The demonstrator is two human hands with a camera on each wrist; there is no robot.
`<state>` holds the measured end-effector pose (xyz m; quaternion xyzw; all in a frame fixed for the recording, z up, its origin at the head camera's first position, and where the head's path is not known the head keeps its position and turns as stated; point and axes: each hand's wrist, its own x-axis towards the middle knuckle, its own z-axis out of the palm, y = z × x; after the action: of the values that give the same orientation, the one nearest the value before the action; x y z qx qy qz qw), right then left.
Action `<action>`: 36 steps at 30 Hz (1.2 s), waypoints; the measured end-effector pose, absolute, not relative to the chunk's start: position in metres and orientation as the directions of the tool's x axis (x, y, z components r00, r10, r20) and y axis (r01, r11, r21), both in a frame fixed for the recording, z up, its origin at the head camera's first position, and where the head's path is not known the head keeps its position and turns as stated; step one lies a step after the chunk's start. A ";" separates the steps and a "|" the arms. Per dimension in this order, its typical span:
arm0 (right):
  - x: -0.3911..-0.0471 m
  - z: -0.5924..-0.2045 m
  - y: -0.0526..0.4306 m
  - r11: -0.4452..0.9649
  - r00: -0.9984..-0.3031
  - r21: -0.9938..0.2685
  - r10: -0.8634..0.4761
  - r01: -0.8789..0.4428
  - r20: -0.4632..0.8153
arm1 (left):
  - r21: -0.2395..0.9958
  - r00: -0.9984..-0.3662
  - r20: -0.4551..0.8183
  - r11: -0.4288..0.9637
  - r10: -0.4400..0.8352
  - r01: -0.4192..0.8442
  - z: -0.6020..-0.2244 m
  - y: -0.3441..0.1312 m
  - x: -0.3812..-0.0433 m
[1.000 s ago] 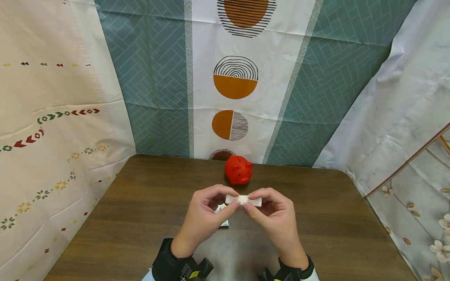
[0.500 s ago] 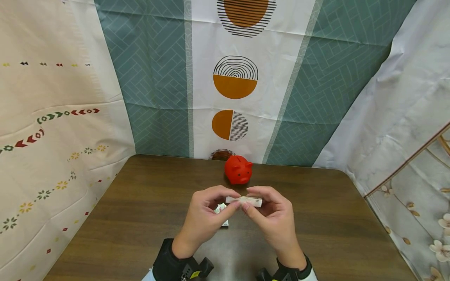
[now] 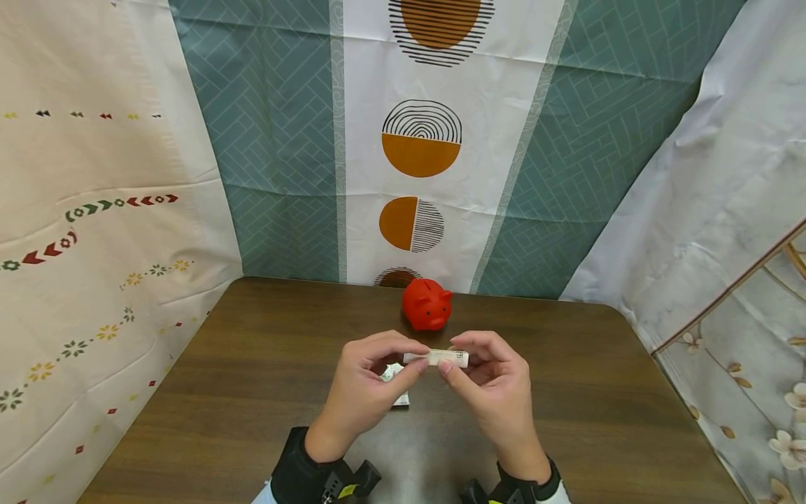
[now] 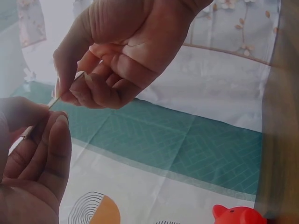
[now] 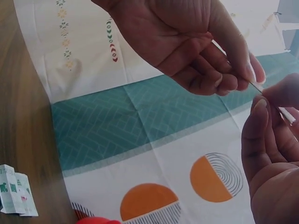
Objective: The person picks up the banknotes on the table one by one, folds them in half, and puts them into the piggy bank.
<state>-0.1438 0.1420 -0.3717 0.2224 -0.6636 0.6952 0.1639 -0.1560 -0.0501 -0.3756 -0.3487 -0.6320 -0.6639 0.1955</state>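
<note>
A narrow white strip (image 3: 458, 359), with small dark print near its right end, is held level between my two hands over the table. My left hand (image 3: 368, 385) pinches its left part between thumb and index finger. On the right part, the thumb of my right hand (image 3: 494, 388) presses the near face, with the index finger behind the top edge. Seen edge-on in the right wrist view, the strip (image 5: 287, 115) looks thin, its middle covered by fingers. A small white packet with green print (image 5: 11, 191) lies on the table, partly hidden behind my left hand in the head view.
A red piggy bank (image 3: 427, 305) stands near the back of the brown wooden table (image 3: 567, 378), beyond my hands. Patterned cloths hang behind the table (image 3: 283, 175) and at both sides.
The strip dipped slightly at its right end half a second ago and is now nearer level. My right thumb and index finger have shifted a little to the right along it. The left hand barely moved.
</note>
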 end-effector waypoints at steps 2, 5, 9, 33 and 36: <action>-0.144 -0.372 0.142 -0.071 -0.841 -0.844 -0.068 -0.532 0.536 | 0.701 -0.679 0.712 -0.124 0.181 0.702 -0.376 -0.050 -0.156; -0.145 -0.372 0.143 -0.082 -0.835 -0.837 -0.059 -0.541 0.546 | 0.712 -0.691 0.701 -0.113 0.175 0.693 -0.375 -0.051 -0.156; -0.146 -0.373 0.145 -0.094 -0.832 -0.833 -0.055 -0.546 0.552 | 0.719 -0.700 0.693 -0.099 0.171 0.688 -0.376 -0.053 -0.155; -0.147 -0.370 0.149 -0.091 -0.859 -0.860 -0.059 -0.502 0.508 | 0.737 -0.721 0.672 -0.062 0.166 0.673 -0.372 -0.059 -0.156; -0.147 -0.370 0.150 -0.086 -0.858 -0.862 -0.088 -0.499 0.506 | 0.742 -0.730 0.666 -0.034 0.151 0.670 -0.372 -0.059 -0.155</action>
<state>-0.1473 0.1495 -0.3703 0.2224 -0.6599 0.7025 0.1466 -0.1554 -0.0595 -0.3718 -0.3085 -0.6657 -0.6495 0.1996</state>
